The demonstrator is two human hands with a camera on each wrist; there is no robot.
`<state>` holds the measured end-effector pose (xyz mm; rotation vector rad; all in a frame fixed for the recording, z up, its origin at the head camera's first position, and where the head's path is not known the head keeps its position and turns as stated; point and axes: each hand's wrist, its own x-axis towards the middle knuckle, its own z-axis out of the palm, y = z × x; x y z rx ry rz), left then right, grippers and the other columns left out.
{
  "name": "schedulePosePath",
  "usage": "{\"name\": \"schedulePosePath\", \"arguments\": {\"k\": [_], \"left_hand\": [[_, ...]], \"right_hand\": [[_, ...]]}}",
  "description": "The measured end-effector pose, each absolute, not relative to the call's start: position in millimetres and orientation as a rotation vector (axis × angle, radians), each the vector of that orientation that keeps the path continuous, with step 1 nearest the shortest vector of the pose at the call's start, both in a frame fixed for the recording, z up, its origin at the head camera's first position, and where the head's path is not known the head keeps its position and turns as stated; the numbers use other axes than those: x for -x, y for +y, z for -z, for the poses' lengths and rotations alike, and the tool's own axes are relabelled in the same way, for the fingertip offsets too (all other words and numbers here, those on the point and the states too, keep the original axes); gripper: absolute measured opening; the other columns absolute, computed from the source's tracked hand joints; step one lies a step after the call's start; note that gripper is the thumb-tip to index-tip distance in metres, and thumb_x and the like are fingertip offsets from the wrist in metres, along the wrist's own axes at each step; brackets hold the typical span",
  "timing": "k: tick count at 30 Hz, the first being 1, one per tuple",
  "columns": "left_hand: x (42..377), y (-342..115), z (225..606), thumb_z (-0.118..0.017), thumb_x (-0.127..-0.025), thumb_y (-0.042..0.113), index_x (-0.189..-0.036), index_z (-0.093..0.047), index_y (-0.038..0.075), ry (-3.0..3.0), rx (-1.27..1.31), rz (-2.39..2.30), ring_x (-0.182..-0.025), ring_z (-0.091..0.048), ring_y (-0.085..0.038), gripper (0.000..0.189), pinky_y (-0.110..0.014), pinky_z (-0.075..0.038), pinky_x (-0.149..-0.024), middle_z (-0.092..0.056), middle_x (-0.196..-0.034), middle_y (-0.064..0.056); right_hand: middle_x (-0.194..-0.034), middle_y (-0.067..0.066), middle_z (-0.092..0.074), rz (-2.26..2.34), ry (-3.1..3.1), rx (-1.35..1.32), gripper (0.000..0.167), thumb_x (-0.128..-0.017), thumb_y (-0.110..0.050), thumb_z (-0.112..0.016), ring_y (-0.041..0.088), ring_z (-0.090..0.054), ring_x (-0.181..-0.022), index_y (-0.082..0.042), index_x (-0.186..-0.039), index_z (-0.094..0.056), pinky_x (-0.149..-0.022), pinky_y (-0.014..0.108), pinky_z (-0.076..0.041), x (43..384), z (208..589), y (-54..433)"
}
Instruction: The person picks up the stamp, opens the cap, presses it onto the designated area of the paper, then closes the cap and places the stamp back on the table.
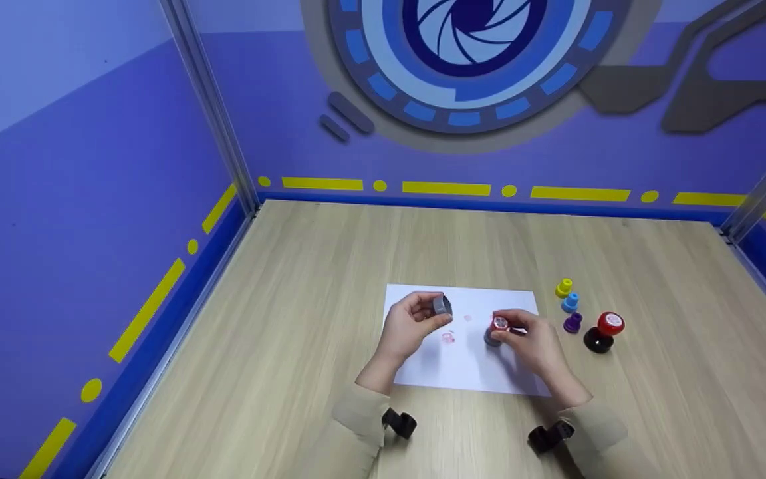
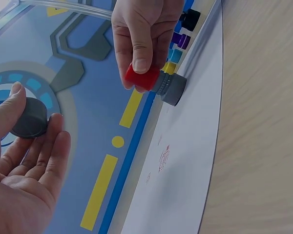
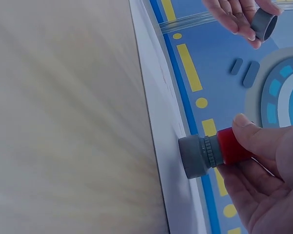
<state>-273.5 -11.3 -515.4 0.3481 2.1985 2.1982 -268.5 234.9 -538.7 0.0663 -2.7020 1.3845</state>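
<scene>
My right hand point(image 1: 534, 342) grips a stamp point(image 3: 200, 153) by its red handle, thumb on one side and fingers on the other. The stamp's grey base points down at the white paper point(image 1: 416, 372); whether it touches the sheet I cannot tell. Above the paper's left part, my left hand point(image 1: 406, 326) pinches a round grey cap point(image 2: 31, 118) between thumb and fingers, its hollow side facing right in the head view. Faint red stamp prints point(image 1: 448, 338) mark the sheet between the two hands.
Right of the paper stand small yellow point(image 1: 564, 288), blue point(image 1: 570, 303) and purple point(image 1: 573, 323) stamps. Beside them is a larger stamp with a red knob point(image 1: 611, 323) and black base. Blue-purple panels point(image 1: 276, 120) wall the wooden table point(image 1: 290, 299) at the back and sides.
</scene>
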Motion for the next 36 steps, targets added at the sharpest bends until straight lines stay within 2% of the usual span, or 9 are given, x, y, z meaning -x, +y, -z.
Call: {"name": "schedulePosePath", "arguments": {"k": [9, 19, 36], "left_hand": [[273.2, -12.1, 516.9, -0.083, -0.086, 0.007, -0.124, -0.068, -0.001, 2.214, -0.351, -2.193, -0.099, -0.07, -0.013, 0.041, -0.018, -0.06, -0.084, -0.072, -0.113, -0.015], [272.9, -12.1, 520.0, -0.082, -0.087, 0.007, -0.124, -0.068, 0.0, 2.221, -0.344, -2.185, -0.099, -0.07, -0.013, 0.041, -0.019, -0.06, -0.084, -0.072, -0.114, -0.015], [274.8, -13.6, 520.3, -0.083, -0.086, 0.008, -0.123, -0.069, 0.0, 2.237, -0.332, -2.167, -0.098, -0.07, -0.014, 0.041, -0.019, -0.06, -0.084, -0.072, -0.114, -0.015]], "right_hand": [[-0.124, 0.025, -0.07, -1.366, -2.743, -0.038, 0.039, -0.091, -0.008, -0.078, 0.039, -0.066, -0.118, 0.001, -0.127, -0.069, -0.105, 0.051, -0.055, 266.8, 539.4, 236.3], [-0.116, 0.023, -0.074, -1.297, -2.741, -0.073, 0.035, -0.089, -0.008, -0.079, 0.036, -0.069, -0.111, 0.003, -0.122, -0.071, -0.101, 0.049, -0.057, 265.2, 543.4, 235.0], [-0.116, 0.022, -0.073, -1.3, -2.774, -0.081, 0.031, -0.092, -0.007, -0.077, 0.036, -0.067, -0.112, 0.003, -0.121, -0.071, -0.103, 0.052, -0.056, 268.6, 540.3, 232.8]]}}
